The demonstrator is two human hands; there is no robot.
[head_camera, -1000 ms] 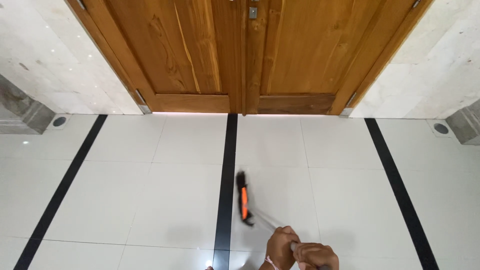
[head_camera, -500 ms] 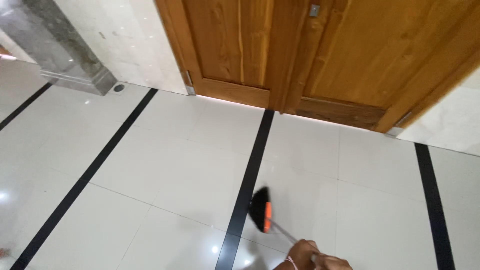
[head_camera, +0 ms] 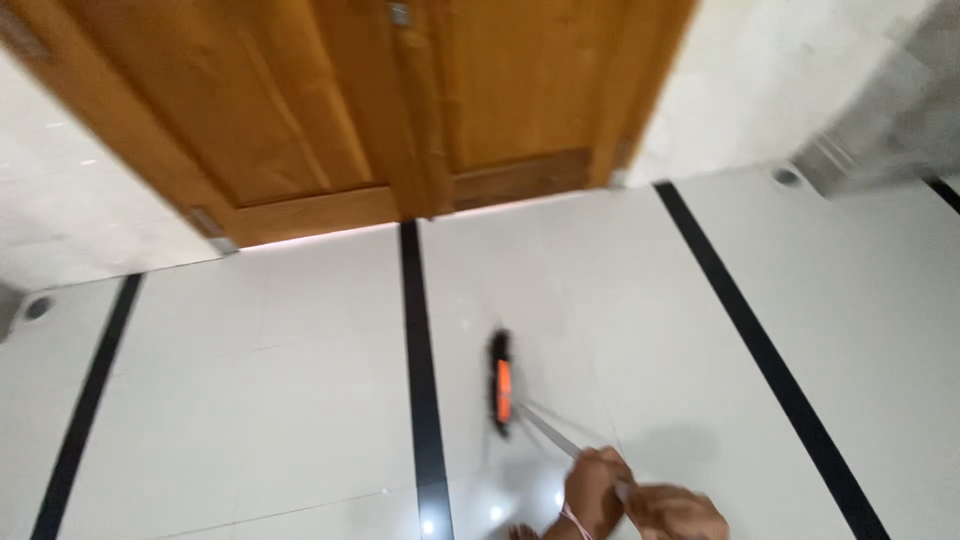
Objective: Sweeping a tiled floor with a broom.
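A broom with an orange and black head (head_camera: pixel 500 385) rests on the glossy white tiled floor (head_camera: pixel 260 380), just right of a black floor stripe (head_camera: pixel 418 360). Its thin metal handle (head_camera: pixel 550 430) runs back toward me. My left hand (head_camera: pixel 592 490) grips the handle low down, with a pink band at the wrist. My right hand (head_camera: pixel 675 510) closes on the handle just behind it, at the bottom edge of the view.
A wooden double door (head_camera: pixel 400 110) stands shut ahead, with pale marble wall (head_camera: pixel 770 70) on both sides. Another black stripe (head_camera: pixel 760 340) runs on the right and one on the left (head_camera: pixel 85 400). A grey stone pillar base (head_camera: pixel 880 140) sits at the far right.
The view has swung from the left side to the right. The broom head has turned edge-on and sits right of the centre stripe. Both hands stay on the handle.
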